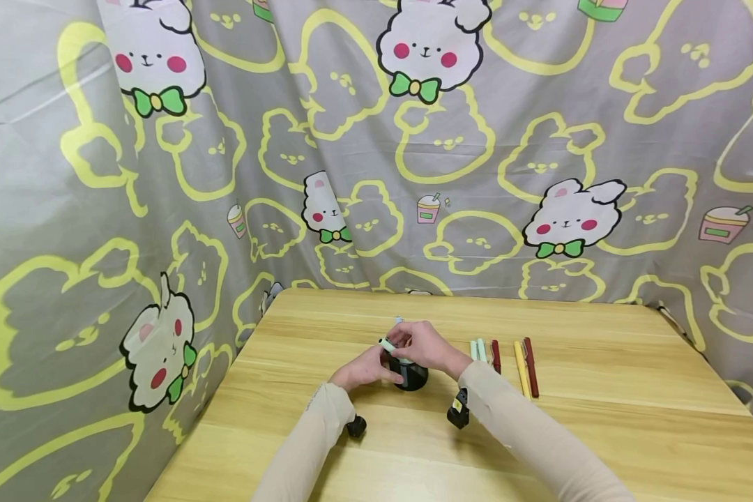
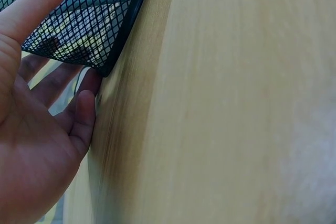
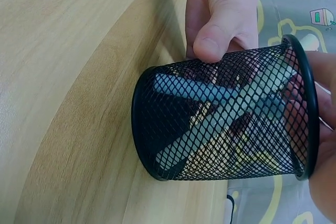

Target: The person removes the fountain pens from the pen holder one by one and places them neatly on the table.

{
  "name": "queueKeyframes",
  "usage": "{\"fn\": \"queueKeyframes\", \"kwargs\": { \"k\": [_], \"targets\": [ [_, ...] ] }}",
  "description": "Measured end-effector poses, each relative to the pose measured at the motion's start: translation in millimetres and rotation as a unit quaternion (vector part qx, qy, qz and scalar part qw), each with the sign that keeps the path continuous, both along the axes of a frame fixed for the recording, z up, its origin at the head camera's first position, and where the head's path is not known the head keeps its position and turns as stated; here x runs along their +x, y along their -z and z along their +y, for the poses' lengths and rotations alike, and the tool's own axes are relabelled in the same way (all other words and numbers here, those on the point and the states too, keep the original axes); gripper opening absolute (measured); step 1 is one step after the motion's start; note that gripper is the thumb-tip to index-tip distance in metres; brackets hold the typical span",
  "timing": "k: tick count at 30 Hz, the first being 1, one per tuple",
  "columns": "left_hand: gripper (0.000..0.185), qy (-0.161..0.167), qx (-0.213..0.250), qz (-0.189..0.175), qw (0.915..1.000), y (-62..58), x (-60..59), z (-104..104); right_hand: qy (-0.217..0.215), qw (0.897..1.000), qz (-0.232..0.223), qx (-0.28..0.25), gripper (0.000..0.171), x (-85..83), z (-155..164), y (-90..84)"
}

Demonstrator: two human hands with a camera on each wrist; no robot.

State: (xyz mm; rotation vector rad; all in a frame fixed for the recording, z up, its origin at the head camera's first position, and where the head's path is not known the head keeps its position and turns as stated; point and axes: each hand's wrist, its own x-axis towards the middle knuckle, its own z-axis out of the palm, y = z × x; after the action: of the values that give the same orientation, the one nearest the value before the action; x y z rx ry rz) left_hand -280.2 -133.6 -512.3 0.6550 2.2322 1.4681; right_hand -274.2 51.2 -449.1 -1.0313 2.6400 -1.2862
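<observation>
A black mesh pen holder point(image 1: 416, 377) stands upright on the table. My left hand point(image 1: 365, 367) grips its side; in the left wrist view the thumb lies on the near mesh and the fingers curl behind the holder point(image 2: 89, 22). At the rim, my right hand point(image 1: 428, 346) has its curled fingers around a light green pen point(image 1: 385, 344), which leans left out of the opening. Through the mesh in the right wrist view, that pen point(image 3: 210, 124) slants across a light blue pen point(image 3: 189, 88). The right fingertips are partly hidden.
To the right on the wooden table point(image 1: 376, 467) lie two light green pens point(image 1: 478, 350), a dark red pen point(image 1: 496, 355), a yellow pen point(image 1: 522, 368) and another dark red pen point(image 1: 530, 367). A patterned curtain point(image 1: 364, 153) hangs behind and to the left.
</observation>
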Motion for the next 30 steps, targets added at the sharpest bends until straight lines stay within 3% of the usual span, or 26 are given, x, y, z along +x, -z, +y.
{"fn": "queueKeyframes", "kwargs": {
  "k": [8,13,21,30],
  "targets": [
    [0.070,0.006,0.006,-0.006,0.9999,-2.6,0.9,1.3,0.001,0.999,0.030,0.026,0.024,1.2,-2.6,-1.5],
    [0.083,0.011,0.010,-0.003,0.9999,-1.1,0.3,0.6,0.001,0.999,0.037,0.024,0.028,2.8,-1.4,-1.8],
    [0.085,0.018,0.019,0.010,0.9996,1.8,-3.5,0.1,0.011,0.997,0.057,-0.040,0.033,0.9,8.3,-8.2],
    [0.075,0.044,0.058,0.016,0.9972,2.7,-6.0,0.3,0.039,0.987,0.085,-0.133,0.037,4.1,19.5,-25.2]
  ]
}}
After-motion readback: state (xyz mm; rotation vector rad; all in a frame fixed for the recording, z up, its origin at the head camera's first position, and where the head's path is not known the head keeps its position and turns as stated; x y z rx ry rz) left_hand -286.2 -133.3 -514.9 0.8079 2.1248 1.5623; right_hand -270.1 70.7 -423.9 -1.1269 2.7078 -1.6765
